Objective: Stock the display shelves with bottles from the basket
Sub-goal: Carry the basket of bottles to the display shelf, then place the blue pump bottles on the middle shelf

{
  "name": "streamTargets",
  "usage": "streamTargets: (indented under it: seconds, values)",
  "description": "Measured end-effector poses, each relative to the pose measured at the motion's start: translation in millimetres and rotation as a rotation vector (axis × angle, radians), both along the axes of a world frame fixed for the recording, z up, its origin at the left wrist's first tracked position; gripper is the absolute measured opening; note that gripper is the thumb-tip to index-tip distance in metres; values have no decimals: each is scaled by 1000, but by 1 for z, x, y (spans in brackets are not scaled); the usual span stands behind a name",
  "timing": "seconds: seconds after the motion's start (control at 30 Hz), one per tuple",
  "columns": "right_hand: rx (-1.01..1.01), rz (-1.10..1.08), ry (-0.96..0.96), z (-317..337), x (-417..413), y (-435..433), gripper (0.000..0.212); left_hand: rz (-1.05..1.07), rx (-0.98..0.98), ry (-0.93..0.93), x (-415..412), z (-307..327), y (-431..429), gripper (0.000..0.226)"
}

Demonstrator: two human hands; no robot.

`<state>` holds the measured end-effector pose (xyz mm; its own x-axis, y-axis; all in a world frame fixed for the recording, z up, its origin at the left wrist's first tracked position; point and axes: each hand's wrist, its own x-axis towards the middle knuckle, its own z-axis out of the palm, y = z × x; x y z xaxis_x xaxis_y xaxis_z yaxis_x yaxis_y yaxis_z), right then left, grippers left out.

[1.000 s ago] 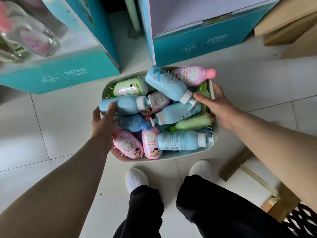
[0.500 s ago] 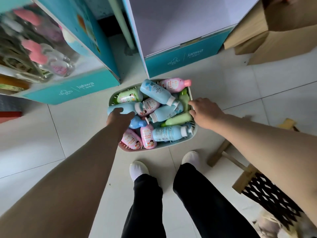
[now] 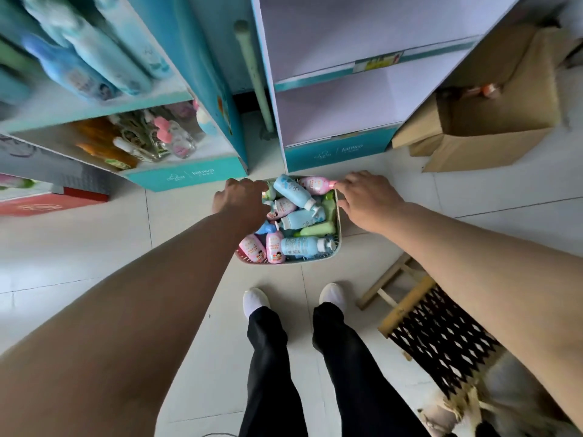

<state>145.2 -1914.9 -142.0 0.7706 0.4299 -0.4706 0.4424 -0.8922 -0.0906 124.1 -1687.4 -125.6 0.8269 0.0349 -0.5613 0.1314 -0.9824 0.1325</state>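
A pale green basket [image 3: 285, 262] heaped with pink, blue and green bottles sits in front of my feet, between two teal display shelves. A blue bottle [image 3: 293, 191] and a pink bottle [image 3: 315, 184] lie on top of the heap. My left hand [image 3: 240, 200] is curled over the basket's left rim, hiding that edge. My right hand [image 3: 367, 197] grips the right rim, its fingertips beside the pink bottle's cap. The right display shelf [image 3: 347, 99] has bare white boards. The left display shelf [image 3: 176, 152] holds several bottles.
An open cardboard box [image 3: 492, 134] stands to the right of the bare shelf. A wooden stool with a woven seat [image 3: 441, 335] is close to my right leg. A green pole [image 3: 255, 77] stands between the shelves. A red box [image 3: 47, 203] lies on the floor at the left.
My head has risen, so the basket looks smaller and more of both shelves shows. Both hands have stayed at the basket's sides and shifted toward its far end.
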Motion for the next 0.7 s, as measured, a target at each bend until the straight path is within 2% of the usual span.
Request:
streamTargets:
  seconds: [0.17, 0.4, 0.7]
  values:
    - [6, 68, -77, 65, -10, 0, 40, -108, 40, -72, -15, 63, -4, 44]
    - [-1, 64, -59, 128, -24, 5, 40, -268, 81, -76, -13, 132, 7, 42]
    - [-6, 116, -58, 156, -15, 39, 39, -285, 90, -104, 11, 175, 27, 45]
